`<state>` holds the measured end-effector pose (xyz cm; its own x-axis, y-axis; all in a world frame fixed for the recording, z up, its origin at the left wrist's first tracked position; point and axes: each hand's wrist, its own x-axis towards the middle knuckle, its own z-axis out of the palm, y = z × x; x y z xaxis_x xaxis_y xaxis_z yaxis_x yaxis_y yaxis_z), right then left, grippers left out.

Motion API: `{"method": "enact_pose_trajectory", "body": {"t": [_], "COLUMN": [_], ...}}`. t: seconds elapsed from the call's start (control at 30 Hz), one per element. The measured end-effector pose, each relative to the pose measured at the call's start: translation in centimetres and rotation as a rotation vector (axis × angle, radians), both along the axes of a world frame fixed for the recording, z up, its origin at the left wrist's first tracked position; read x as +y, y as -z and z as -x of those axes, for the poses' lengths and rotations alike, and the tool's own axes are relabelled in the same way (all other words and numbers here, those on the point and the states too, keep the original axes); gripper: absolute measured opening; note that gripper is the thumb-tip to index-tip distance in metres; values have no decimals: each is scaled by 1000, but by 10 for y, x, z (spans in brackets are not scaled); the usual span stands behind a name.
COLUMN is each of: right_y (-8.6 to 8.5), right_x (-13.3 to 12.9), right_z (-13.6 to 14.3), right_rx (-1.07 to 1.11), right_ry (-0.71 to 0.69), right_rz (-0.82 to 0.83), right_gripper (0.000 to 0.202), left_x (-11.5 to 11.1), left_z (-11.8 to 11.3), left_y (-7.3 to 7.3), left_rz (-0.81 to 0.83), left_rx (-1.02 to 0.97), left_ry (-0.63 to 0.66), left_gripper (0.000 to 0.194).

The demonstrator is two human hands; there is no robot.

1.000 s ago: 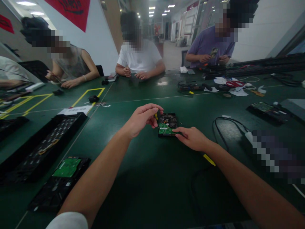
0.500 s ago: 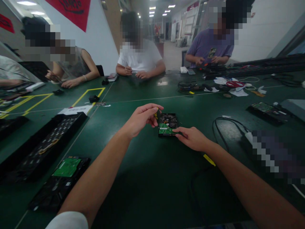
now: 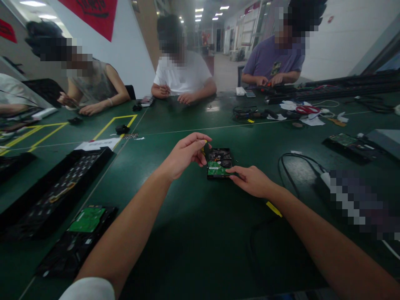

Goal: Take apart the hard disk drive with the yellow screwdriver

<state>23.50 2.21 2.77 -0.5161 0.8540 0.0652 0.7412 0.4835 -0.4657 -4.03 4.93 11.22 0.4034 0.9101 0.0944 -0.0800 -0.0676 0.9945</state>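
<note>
A hard drive, black with a green circuit board on its near half, lies flat on the green table in front of me. My left hand is closed at the drive's left side, its fingers round a small yellow-and-black screwdriver, mostly hidden by the fingers; whether its tip touches the drive cannot be made out. With thumb and forefinger, my right hand grips the drive's near right corner. A second, larger black drive with a green board lies near my left forearm.
To the left stands a long black tray with parts inside. On the right are a looped black cable, another hard drive and a grey box. Scissors and paper scraps lie behind. Several people sit across the table.
My left hand has shifted very slightly, with the screwdriver still in its fingers. My right hand stays on the hard drive. Across the table, the person in purple has lowered their hands a little.
</note>
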Motion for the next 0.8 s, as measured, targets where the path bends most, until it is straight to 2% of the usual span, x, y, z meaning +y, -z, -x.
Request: {"method": "enact_pose_trajectory", "body": {"t": [0.63,0.8], "right_y": [-2,-2], "right_x": [-1,-2], "right_z": [1,1], "right_rx": [-7,-18], "right_ry": [13,19], "right_rz": [8,4], "right_gripper": [39,41], "left_x": [-1,1], "left_z": [-1,-1], "left_y": [-1,1], "left_rz": [-38,-74], "left_rx": [-29,30], "left_ry": [-17,-58], "left_gripper": [23,26]}}
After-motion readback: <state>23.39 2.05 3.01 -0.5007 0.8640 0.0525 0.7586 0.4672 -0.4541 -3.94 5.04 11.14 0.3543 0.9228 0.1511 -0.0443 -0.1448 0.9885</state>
